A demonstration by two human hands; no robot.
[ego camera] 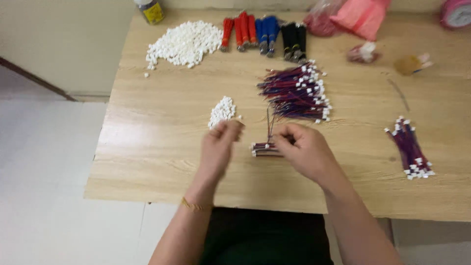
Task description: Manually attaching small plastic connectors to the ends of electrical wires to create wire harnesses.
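Hands: left hand [219,145] fingers pinched, contents unclear | right hand [304,149] pinching wire bundle [266,148] | connector heaps: two

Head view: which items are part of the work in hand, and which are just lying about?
In use: left hand, small pile of white connectors, right hand, short wires, big wire bundle.
Lying about: pink bags, yellow-labelled jar, tape roll.

Soft even light, slight motion blur
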